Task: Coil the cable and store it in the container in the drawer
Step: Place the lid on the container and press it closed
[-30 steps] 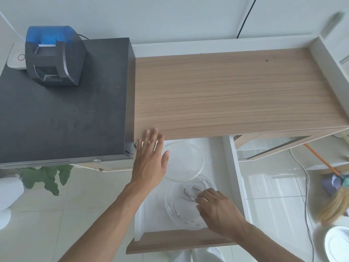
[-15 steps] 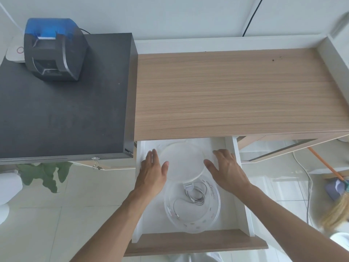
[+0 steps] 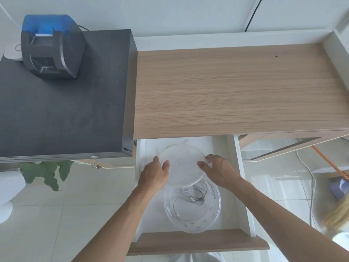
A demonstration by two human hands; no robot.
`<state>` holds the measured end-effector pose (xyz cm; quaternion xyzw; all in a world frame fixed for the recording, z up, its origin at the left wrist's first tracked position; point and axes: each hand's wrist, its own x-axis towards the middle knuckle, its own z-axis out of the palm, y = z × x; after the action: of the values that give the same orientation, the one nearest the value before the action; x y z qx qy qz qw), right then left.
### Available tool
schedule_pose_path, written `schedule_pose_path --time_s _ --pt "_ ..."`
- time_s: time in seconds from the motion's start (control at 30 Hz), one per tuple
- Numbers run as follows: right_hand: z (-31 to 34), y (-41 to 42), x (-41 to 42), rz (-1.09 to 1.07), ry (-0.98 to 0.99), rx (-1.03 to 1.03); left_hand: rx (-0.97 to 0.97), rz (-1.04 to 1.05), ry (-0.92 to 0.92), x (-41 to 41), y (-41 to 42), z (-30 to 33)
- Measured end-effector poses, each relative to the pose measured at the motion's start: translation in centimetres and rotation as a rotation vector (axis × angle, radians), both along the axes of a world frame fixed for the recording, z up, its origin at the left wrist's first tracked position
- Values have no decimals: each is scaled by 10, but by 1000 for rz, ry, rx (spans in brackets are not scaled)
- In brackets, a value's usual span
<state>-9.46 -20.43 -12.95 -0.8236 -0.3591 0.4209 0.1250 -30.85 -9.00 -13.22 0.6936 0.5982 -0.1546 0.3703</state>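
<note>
Both hands, left hand [image 3: 154, 173] and right hand [image 3: 220, 170], pinching lid [image 3: 182, 165] edges behind container [image 3: 192, 207]. Could slip, or squash cable [image 3: 196, 196].

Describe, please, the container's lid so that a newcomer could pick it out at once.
Under the wooden desk top, the white drawer stands pulled open. At its back, the left hand and right hand hold a round, frosted white plastic lid. Unlike the clear round container in front, holding the coiled white cable, it is flat and cloudy.
</note>
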Motion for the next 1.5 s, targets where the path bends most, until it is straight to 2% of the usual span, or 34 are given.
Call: schedule_pose_path --time_s 0.13,0.3,0.67,0.9,1.03,1.5 --pt "6 -14 -5 -35 52 2 -24 108 -40 -11 -15 12" --pt "9 -21 -12 -78 92 -8 -163 367 -216 -12 -34 27" --pt "17 -3 -8 -119 65 125 -7 598 -483 -9 -18 31" --pt "18 -34 -16 -129 14 188 135 384 -362 -12 -46 26" --pt "10 -57 -17 -139 -11 190 177 296 -354 -13 -70 21" --pt "0 -74 -16 -228 140 237 81 560 -518 -27 -81 14"
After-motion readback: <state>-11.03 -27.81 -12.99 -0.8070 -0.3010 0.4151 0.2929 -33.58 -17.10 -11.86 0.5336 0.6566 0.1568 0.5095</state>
